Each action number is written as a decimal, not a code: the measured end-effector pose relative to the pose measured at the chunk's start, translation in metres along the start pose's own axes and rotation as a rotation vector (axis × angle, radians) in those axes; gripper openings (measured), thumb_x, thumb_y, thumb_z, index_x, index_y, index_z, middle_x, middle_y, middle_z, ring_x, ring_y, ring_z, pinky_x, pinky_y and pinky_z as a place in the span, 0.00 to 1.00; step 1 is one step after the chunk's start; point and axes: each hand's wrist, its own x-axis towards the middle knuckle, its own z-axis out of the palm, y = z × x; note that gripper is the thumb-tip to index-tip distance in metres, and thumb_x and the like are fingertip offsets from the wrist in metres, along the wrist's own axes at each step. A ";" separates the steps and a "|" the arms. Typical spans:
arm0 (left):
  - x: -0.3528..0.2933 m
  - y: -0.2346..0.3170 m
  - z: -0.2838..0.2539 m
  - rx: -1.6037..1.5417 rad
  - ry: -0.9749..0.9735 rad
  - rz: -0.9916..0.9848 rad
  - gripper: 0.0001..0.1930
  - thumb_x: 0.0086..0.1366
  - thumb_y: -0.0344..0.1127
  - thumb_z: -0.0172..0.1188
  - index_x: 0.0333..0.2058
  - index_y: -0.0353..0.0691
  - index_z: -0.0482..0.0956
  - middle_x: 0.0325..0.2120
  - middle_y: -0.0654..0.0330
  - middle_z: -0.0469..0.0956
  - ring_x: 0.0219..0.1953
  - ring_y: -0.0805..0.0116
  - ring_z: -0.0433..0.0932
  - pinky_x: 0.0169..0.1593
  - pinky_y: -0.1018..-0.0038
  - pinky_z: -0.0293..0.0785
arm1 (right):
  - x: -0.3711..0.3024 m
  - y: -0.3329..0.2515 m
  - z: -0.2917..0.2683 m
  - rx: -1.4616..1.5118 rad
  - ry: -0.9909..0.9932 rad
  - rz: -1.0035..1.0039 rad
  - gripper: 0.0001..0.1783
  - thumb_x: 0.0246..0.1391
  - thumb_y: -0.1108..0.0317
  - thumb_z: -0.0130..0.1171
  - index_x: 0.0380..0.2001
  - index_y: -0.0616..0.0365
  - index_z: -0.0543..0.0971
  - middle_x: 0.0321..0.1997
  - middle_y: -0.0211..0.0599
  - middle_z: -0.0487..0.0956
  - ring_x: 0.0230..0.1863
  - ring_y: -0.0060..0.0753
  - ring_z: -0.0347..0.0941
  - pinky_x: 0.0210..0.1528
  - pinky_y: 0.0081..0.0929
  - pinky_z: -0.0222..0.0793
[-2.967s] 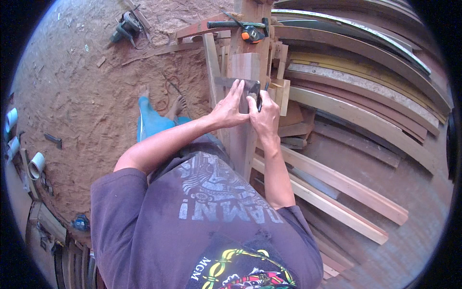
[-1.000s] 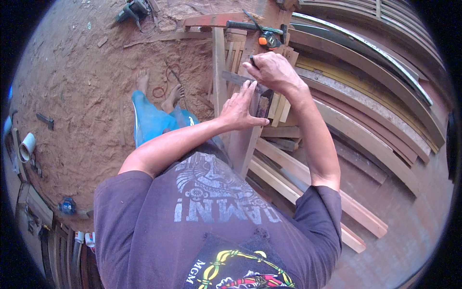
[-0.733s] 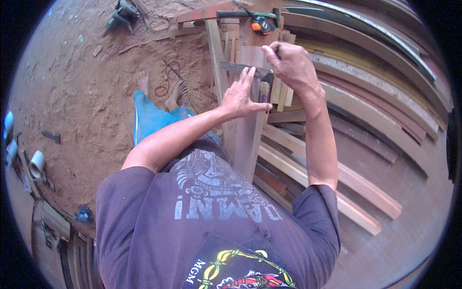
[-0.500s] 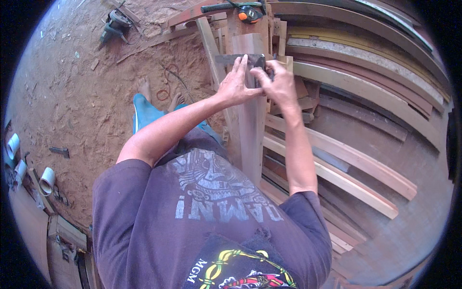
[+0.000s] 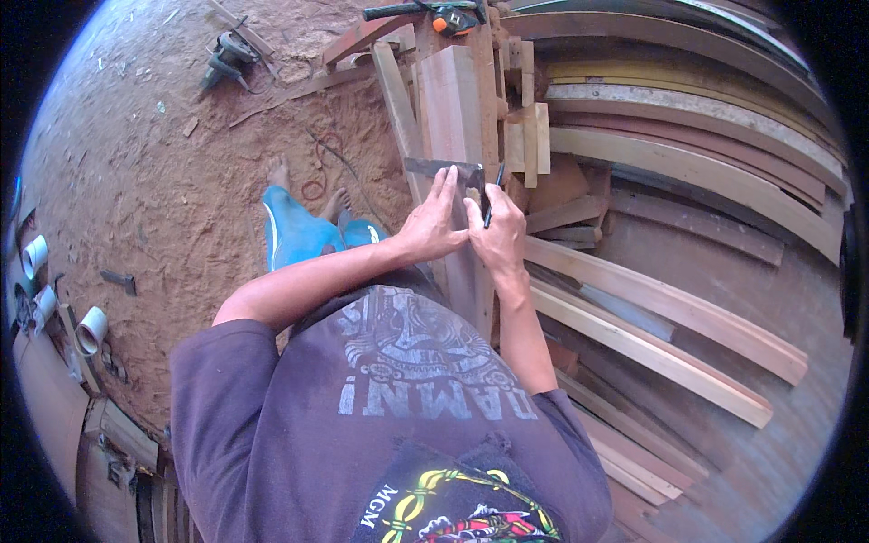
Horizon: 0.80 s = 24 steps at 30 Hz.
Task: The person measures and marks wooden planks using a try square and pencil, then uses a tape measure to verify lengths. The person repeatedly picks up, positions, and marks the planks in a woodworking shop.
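A long board [image 5: 448,100] lies in front of the person, and its long way runs from near the belly straight out ahead, with the far end pointing away. A metal square [image 5: 467,170] sits on top of this board. Its long thin blade goes across the board from side to side, with the tip pointing left and poking out past the board's left edge. Its short thick part is at the board's right edge and points back toward the person. The left hand [image 5: 436,222] is on top of the board, flat and stretched out, with its fingertips on the blade, so the blade lies just ahead of that palm. The right hand [image 5: 500,231] is at the board's right edge, with its fingers closed around a thin dark stick [image 5: 501,173] that looks like a pencil. The stick leans a little, and its long way goes nearly the same way as the board. The left hand is nearer the blade, and the right hand is nearer the thick part, which lies just to its left and a bit ahead. I cannot tell if the right thumb touches it. Past the board's far end is a tape measure [image 5: 453,20].
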 end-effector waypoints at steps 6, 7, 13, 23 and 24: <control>0.008 0.001 -0.010 0.018 0.052 0.023 0.57 0.57 0.49 0.69 0.74 0.28 0.42 0.74 0.32 0.44 0.75 0.37 0.53 0.74 0.54 0.58 | 0.015 0.005 0.006 -0.019 0.004 -0.026 0.14 0.56 0.68 0.66 0.42 0.64 0.79 0.36 0.55 0.82 0.36 0.59 0.81 0.40 0.46 0.75; 0.009 0.001 -0.011 0.010 0.050 0.016 0.57 0.57 0.49 0.69 0.74 0.29 0.43 0.74 0.32 0.45 0.74 0.37 0.54 0.73 0.53 0.58 | 0.017 0.005 0.006 -0.024 0.007 -0.038 0.13 0.56 0.68 0.66 0.42 0.64 0.79 0.35 0.55 0.82 0.36 0.58 0.81 0.40 0.46 0.75; 0.013 0.001 -0.015 -0.026 0.083 0.019 0.56 0.58 0.50 0.69 0.75 0.33 0.44 0.74 0.33 0.46 0.74 0.37 0.55 0.73 0.51 0.59 | 0.025 0.003 0.008 -0.067 0.014 -0.068 0.12 0.57 0.69 0.66 0.41 0.64 0.79 0.33 0.54 0.82 0.33 0.56 0.81 0.38 0.45 0.76; 0.013 0.006 -0.016 -0.022 0.082 0.007 0.58 0.56 0.51 0.70 0.75 0.32 0.43 0.74 0.32 0.46 0.72 0.37 0.60 0.71 0.50 0.63 | 0.026 -0.006 0.003 -0.051 -0.032 -0.010 0.13 0.57 0.69 0.67 0.43 0.63 0.79 0.35 0.53 0.83 0.34 0.55 0.82 0.39 0.44 0.76; 0.012 0.006 -0.017 -0.002 0.070 -0.008 0.58 0.56 0.51 0.70 0.75 0.32 0.43 0.74 0.32 0.46 0.72 0.37 0.60 0.71 0.50 0.63 | 0.026 -0.007 0.003 -0.051 -0.032 -0.003 0.14 0.57 0.69 0.67 0.43 0.63 0.79 0.35 0.53 0.83 0.34 0.55 0.82 0.39 0.44 0.76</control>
